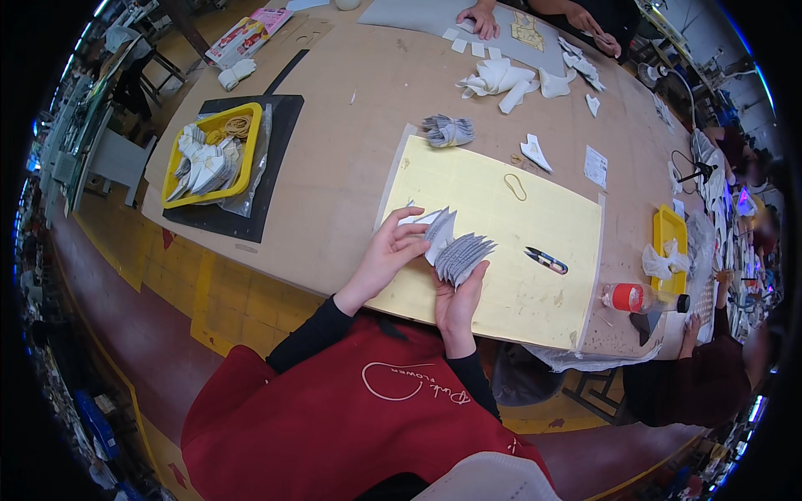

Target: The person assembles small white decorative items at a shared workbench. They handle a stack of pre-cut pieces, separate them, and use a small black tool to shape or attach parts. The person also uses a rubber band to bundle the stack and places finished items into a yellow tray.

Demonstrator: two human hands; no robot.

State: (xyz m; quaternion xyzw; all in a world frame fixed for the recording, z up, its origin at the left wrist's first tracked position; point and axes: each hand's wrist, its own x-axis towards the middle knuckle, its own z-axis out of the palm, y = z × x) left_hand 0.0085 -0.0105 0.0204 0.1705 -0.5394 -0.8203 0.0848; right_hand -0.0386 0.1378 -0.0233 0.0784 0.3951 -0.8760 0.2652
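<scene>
My right hand (459, 302) grips a fanned stack of grey cut fabric pieces (464, 256) from below, over the near edge of a yellow board (535, 225). From the left, my left hand (396, 250) pinches some pieces with pale undersides at the stack's left end, folding them apart from the rest. Some of its fingertips are hidden behind the pieces. A pair of thread snips (547, 260) lies on the board to the right. Farther off are a loose rubber band (515, 187) and a banded bundle of grey pieces (449, 131).
At left, a yellow tray (253, 159) with white pieces and rubber bands stands on a black board (280, 163). A bottle with a red label (631, 297) lies at right, near another yellow tray (660, 225). White scraps (497, 77) and co-workers' hands (480, 18) are across the table.
</scene>
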